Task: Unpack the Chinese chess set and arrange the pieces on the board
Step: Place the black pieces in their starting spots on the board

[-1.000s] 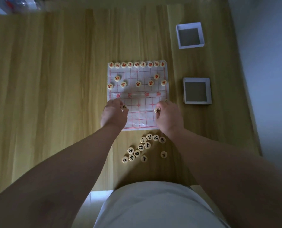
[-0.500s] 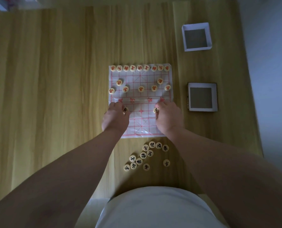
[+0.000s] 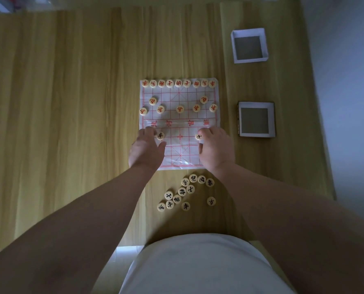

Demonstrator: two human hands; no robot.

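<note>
The chess board (image 3: 180,146), a clear sheet with a red grid, lies flat on the wooden table. Red pieces (image 3: 178,83) fill its far row, with more in the two rows below. My left hand (image 3: 147,149) rests on the board's near left, fingers spread; a black piece (image 3: 160,135) lies flat between its forefinger and thumb. My right hand (image 3: 216,149) is curled over the near right, its fingertip touching another black piece (image 3: 199,136). Several loose black pieces (image 3: 183,193) lie on the table below the board.
Two open, empty box halves stand right of the board: a white one (image 3: 249,31) at the back and a dark-edged one (image 3: 256,134) nearer. The table's right edge (image 3: 317,124) runs just beyond them. My white shirt fills the bottom of the view.
Both hands stay at the board's near soldier row. The left hand's fingers have spread away from its black piece, which now lies fully visible. The camera shifted slightly.
</note>
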